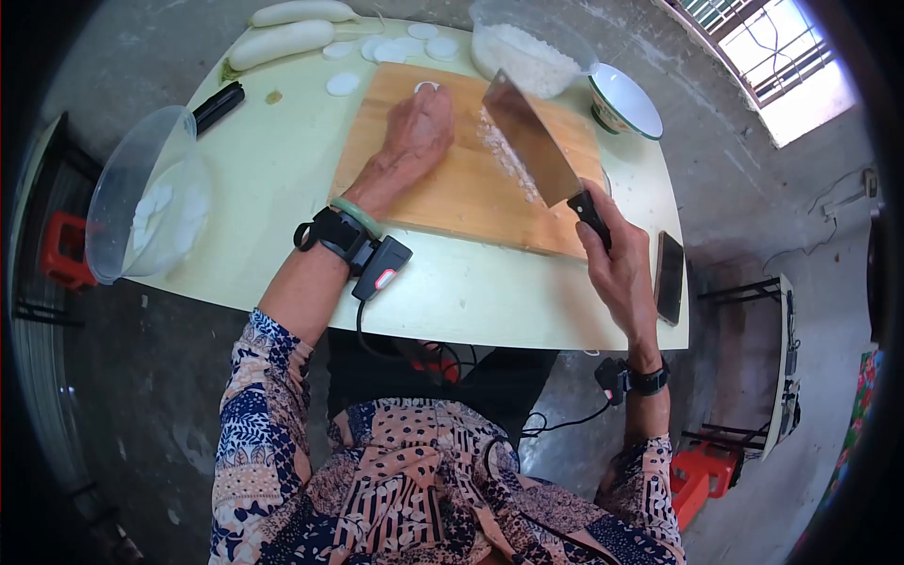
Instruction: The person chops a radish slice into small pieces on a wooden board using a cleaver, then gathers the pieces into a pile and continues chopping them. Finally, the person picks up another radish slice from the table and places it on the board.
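- Head view: the right hand (617, 259) is wrapped tight around the black handle of a cleaver (529, 139), whose broad blade is raised and tilted over the wooden cutting board (443, 193).
- The left hand (414, 132) lies palm down on the board, fingers curled over a white radish piece (427, 87) that peeks out at the fingertips; how firmly it grips cannot be told.
- Between the hand and the blade, a line of chopped white bits (504, 155) lies on the board.
- The board sits on a pale desk (282, 188). Beyond it stand a clear container of white shreds (527, 52) and a green-rimmed bowl (626, 99).
- At the far edge lie two whole white radishes (282, 38) and several round slices (395, 45).
- To the left, a clear bowl holding slices (141, 198) overhangs the desk edge, with a black-handled tool (218, 104) just beyond it.
- A dark phone (669, 278) lies by the right hand.
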`<state>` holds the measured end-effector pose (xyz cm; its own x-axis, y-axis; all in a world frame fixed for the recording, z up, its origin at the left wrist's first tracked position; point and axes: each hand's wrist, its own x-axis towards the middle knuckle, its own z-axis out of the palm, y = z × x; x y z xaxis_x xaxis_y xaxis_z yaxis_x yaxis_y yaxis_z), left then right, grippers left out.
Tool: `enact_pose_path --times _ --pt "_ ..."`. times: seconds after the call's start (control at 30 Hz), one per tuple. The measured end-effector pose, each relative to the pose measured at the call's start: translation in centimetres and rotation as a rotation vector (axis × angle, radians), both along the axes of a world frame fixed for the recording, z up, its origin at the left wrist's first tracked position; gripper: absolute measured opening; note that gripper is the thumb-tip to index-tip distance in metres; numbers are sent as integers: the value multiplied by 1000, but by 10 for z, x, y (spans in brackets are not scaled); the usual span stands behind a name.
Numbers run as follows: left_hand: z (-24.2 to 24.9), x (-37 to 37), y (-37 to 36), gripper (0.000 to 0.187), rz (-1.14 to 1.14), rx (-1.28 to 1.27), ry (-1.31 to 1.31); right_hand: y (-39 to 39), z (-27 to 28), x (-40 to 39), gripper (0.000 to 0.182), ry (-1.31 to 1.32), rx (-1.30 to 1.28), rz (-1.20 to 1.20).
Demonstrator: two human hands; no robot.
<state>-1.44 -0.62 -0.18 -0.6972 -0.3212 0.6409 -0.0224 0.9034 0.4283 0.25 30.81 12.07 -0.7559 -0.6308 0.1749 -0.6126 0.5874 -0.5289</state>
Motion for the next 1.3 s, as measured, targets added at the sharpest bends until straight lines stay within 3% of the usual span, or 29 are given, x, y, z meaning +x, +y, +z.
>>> enact_pose_path --times 0.17,0.23,0.3,0.37,0.4,0.6,0.67,0.8,1.0,1.07,1.3 --pt "5 2 6 9 5 32 -31 9 -16 -7 51 107 2 55" --pt "3 1 3 10 -55 37 37 12 -7 -3 52 -43 -39 -52" --pt "3 -1 5 11 -119 41 102 23 -11 -7 52 -14 -117 -63" --pt "7 -7 11 17 -164 116 110 36 -10 -2 50 -350 -373 -199" --pt "11 -9 15 17 -170 102 112 43 -14 0 50 -399 -460 -198" --pt "5 -33 29 29 -246 43 118 78 -45 18 57 -534 -586 -257" --pt "3 -48 29 31 -298 -26 -60 83 -54 20 56 -563 -609 -253" --pt "18 -20 50 33 -359 21 -57 89 -47 38 54 -605 -733 -269" --pt "30 8 68 30 -497 260 -51 98 -35 24 56 -588 -645 -336" --pt "31 9 64 28 -467 369 32 95 -36 21 56 -589 -609 -340" --pt "40 14 38 25 -295 366 94 69 -45 25 53 -594 -556 -272"
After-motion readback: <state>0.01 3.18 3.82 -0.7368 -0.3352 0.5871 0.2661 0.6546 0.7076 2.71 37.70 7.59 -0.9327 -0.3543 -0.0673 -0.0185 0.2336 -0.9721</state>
